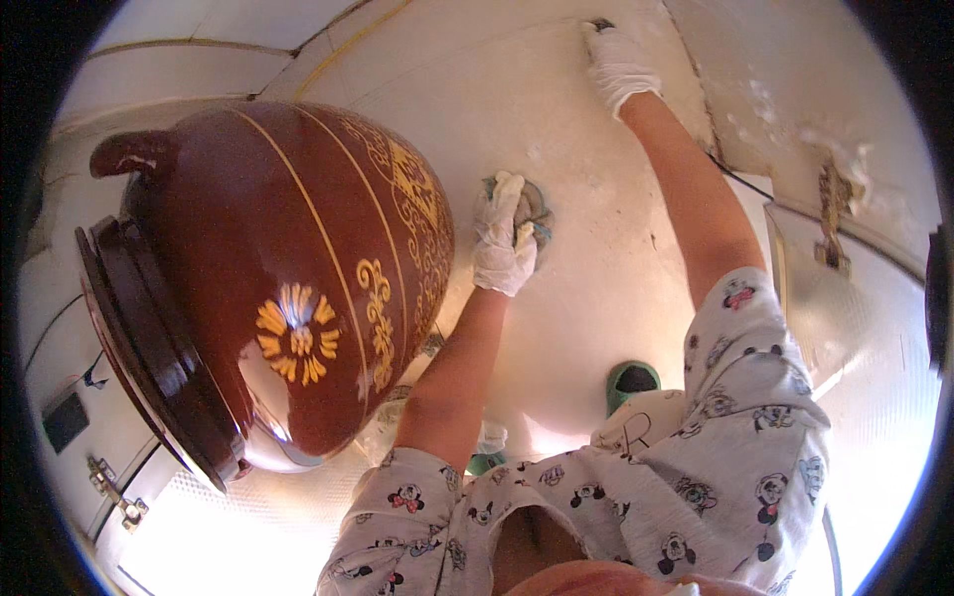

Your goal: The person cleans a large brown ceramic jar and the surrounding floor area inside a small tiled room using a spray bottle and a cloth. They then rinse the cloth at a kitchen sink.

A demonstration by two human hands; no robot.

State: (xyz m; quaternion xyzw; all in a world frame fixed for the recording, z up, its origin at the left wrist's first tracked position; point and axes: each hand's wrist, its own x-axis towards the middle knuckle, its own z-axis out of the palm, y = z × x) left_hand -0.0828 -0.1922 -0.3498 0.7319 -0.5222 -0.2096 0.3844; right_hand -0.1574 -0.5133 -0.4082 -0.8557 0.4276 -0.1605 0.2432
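Note:
Both my hands wear thin white gloves. My left hand (pixel 503 235) presses a crumpled grey-green cloth (pixel 534 205) against a pale, stained floor surface (pixel 581 313), fingers spread over it. Just left of that hand stands a large brown glazed jar (pixel 298 223) with gold bands, a gold flower and scrollwork; its dark rim (pixel 164 350) is towards the left. Farther off, at the end of my outstretched arm, my right hand (pixel 622 67) is curled around a small dark object (pixel 599 24). Most of that object is hidden by the glove, so its kind is unclear.
A dark lug handle (pixel 134 153) juts from the jar. Metal latches are fixed at the right (pixel 831 216) and lower left (pixel 118 492). A green slipper (pixel 633 384) shows below me. Pale panels with dark seams and a yellow strip (pixel 350 48) border the surface.

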